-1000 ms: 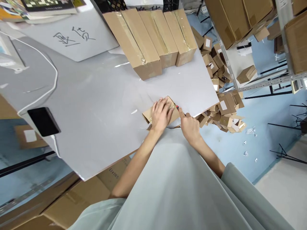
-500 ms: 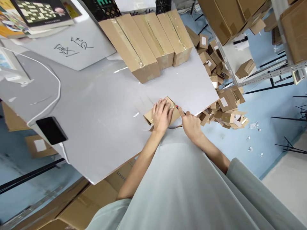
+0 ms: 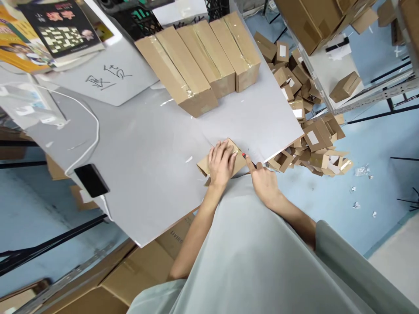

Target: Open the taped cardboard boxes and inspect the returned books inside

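A small cardboard box (image 3: 238, 162) lies on the grey table close to my body, with clear tape on it and a loose flap at its left end. Fingers bent over its top, my left hand (image 3: 221, 163) grips it and holds it down. My right hand (image 3: 264, 179) is closed around what looks like a box cutter (image 3: 244, 155); only a red and dark bit shows, and the palm hides the rest. The cutter's front end is at the box's right edge, the index finger stretched along it. Whether the blade is in the cardboard I cannot tell.
Three taped cartons (image 3: 196, 65) stand behind the box on the table (image 3: 147, 165). A phone (image 3: 91, 180) on a white cable lies at left, near books (image 3: 65, 32) and a marked grey board (image 3: 108, 76). Opened boxes (image 3: 314, 135) pile up on the floor at right, beside a shelf.
The view has shifted, so the table and phone appear farther right. The cutter and right hand sit slightly lower in view, still at the box's right edge; the left hand still holds the box.
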The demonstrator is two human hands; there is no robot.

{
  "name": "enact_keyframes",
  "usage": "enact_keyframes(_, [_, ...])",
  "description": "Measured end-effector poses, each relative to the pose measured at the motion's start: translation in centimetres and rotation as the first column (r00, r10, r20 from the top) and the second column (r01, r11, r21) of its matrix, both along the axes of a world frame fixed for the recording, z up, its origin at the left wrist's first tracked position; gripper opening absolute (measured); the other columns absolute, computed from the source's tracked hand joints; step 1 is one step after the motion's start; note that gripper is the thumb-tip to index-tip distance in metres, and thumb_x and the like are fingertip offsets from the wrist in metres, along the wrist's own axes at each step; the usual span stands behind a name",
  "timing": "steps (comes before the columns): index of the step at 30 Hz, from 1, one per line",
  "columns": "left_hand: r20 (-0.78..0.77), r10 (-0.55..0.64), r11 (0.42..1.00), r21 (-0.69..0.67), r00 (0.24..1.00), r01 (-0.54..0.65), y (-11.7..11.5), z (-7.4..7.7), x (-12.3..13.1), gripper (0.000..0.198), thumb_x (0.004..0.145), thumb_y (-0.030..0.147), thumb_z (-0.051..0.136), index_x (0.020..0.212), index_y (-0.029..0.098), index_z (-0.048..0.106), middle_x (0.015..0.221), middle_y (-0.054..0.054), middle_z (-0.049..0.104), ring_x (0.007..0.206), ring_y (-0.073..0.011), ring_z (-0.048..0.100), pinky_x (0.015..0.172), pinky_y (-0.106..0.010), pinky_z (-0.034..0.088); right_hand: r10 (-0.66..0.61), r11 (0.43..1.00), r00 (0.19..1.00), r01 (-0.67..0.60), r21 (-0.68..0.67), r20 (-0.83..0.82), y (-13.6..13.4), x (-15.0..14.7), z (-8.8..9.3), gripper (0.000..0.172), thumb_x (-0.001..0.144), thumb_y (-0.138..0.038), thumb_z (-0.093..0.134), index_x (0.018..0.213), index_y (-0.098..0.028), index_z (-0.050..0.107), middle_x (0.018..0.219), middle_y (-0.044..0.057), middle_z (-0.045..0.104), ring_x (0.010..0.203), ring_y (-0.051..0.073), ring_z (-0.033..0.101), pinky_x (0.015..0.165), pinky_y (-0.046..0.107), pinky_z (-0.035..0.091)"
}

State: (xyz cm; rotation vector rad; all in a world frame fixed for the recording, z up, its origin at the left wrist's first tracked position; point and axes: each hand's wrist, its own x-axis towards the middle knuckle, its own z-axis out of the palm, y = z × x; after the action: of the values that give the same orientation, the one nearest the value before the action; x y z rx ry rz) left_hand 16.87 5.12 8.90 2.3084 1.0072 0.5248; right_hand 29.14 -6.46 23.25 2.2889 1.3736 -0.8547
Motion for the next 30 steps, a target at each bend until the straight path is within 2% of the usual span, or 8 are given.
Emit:
enact_keyframes(5, [-0.018,0.005,1.000,0.020,1.000,-0.004,-0.2,-0.2,0.0,0.034,0.113,0.045,0.055,0.132,0.025,0.075,0.161,-0.016,0.067,0.160,-0.0335,0.054,0.136,-0.060,0.034,-0.012,1.000,0.999,0.012,-0.007,-0.052,-1.2,0.6,-0.5,0.086,0.109,-0.006,0.041,0.184,-0.029,0.008,0.129,0.017,0.073,0.104,0.022,0.081,0.086,0.028,0.064])
enact_keyframes(11, [-0.037,0.030,0.999,0.038,0.999,-0.029,0.0,0.1,0.1,0.036,0.113,0.048,0.054,0.131,0.025,0.074,0.159,-0.016,0.068,0.158,-0.0325,0.056,0.135,-0.059,0.035,0.022,1.000,0.991,-0.021,0.014,-0.129,-2.2,0.6,-1.8,0.085,0.107,-0.004,0.040,0.183,-0.026,0.009,0.144,0.022,0.066,0.113,0.023,0.079,0.092,0.029,0.065])
enact_keyframes(17, [-0.052,0.036,0.999,-0.009,0.998,-0.037,0.1,0.2,0.0,0.037,0.112,0.050,0.053,0.132,0.026,0.074,0.160,-0.016,0.067,0.160,-0.0332,0.053,0.135,-0.061,0.034,0.013,1.000,0.992,-0.012,0.010,-0.124,-3.8,0.6,-1.7,0.082,0.108,-0.005,0.039,0.184,-0.024,0.012,0.130,0.019,0.070,0.108,0.023,0.078,0.089,0.028,0.065])
enact_keyframes(21, [-0.049,0.045,0.998,-0.038,0.998,-0.047,0.1,0.1,0.0,0.038,0.112,0.050,0.053,0.134,0.026,0.073,0.161,-0.016,0.066,0.162,-0.0334,0.051,0.136,-0.062,0.032,0.010,1.000,0.990,-0.012,-0.012,-0.143,-4.4,0.8,-1.8,0.082,0.108,-0.005,0.038,0.184,-0.024,0.013,0.130,0.018,0.070,0.108,0.023,0.078,0.088,0.029,0.065])
enact_keyframes(25, [-0.050,0.037,0.999,-0.037,0.998,-0.039,0.1,0.2,0.0,0.037,0.113,0.049,0.052,0.134,0.026,0.073,0.161,-0.016,0.066,0.162,-0.0327,0.051,0.136,-0.061,0.032,0.001,1.000,0.990,0.003,0.027,-0.141,-4.5,0.8,-1.6,0.080,0.111,-0.009,0.036,0.184,-0.026,0.008,0.129,0.016,0.071,0.107,0.023,0.078,0.089,0.030,0.065])
enact_keyframes(30, [-0.045,0.028,1.000,-0.012,0.999,-0.029,0.2,0.2,0.0,0.037,0.113,0.048,0.052,0.134,0.025,0.072,0.160,-0.016,0.067,0.160,-0.0329,0.053,0.134,-0.061,0.036,-0.011,0.994,0.990,0.026,0.105,-0.141,-3.3,0.7,-1.5,0.074,0.115,-0.015,0.031,0.184,-0.029,0.007,0.135,0.016,0.071,0.107,0.023,0.078,0.089,0.030,0.065])
